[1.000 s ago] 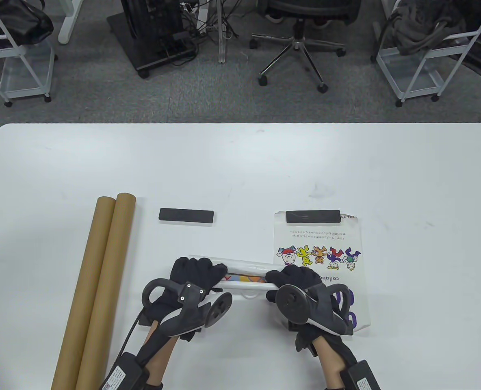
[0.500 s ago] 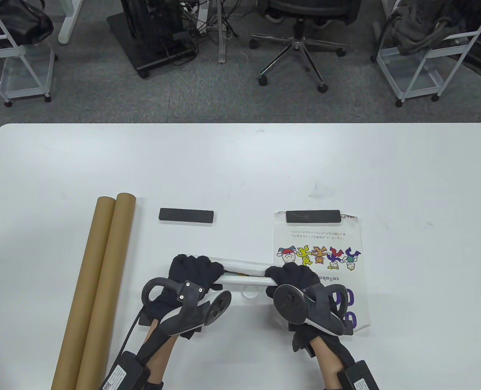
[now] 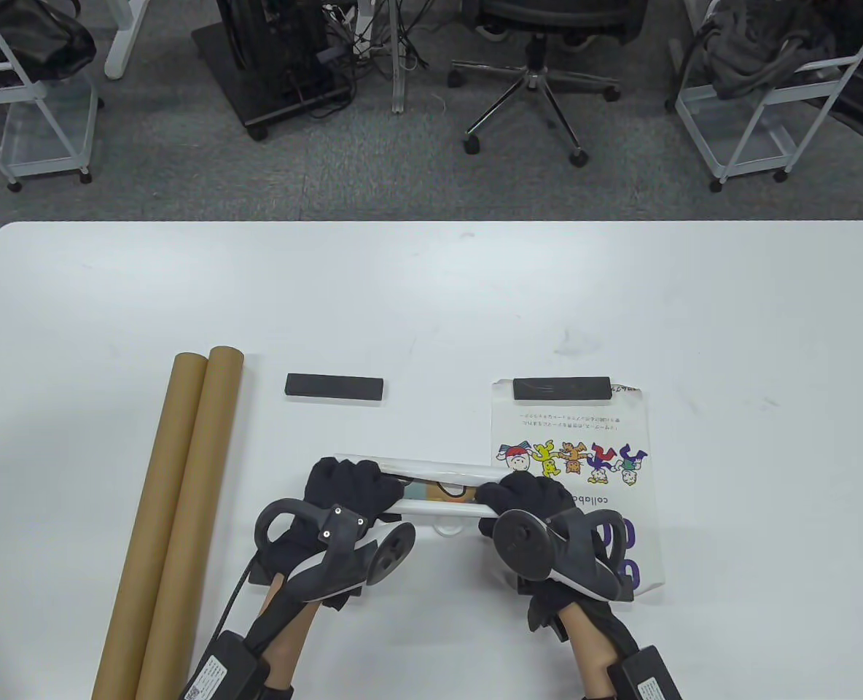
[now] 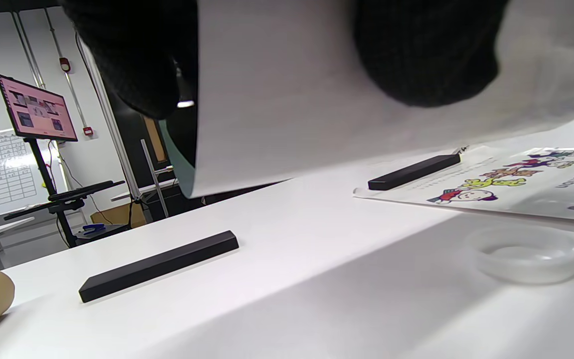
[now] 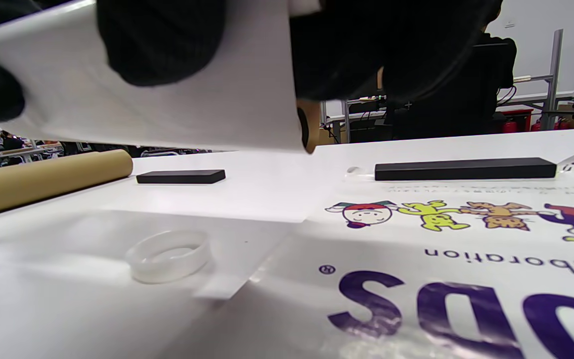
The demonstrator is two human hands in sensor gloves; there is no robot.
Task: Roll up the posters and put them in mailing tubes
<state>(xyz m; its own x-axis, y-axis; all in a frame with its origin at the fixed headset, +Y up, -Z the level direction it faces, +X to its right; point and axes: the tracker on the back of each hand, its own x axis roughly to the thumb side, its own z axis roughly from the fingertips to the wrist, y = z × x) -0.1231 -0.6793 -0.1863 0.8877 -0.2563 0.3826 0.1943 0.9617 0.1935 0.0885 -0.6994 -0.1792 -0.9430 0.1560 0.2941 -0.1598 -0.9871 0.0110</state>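
Both hands' grip clamps the poster roll (image 3: pixel 439 492) (looser now, print showing again).

both gloved hands sit low in the centre of the table view, forearms entering from the bottom edge. the left hand (image 3: pixel 348 487) and the right hand (image 3: pixel 526 499) curl their fingers (image 4: pixel 426 50) over the rolled poster (image 3: pixel 439 490), apparently gripping it from either end.

Far table (image 3: pixel 431 292) open; tubes (image 3: pixel 176 503) block left
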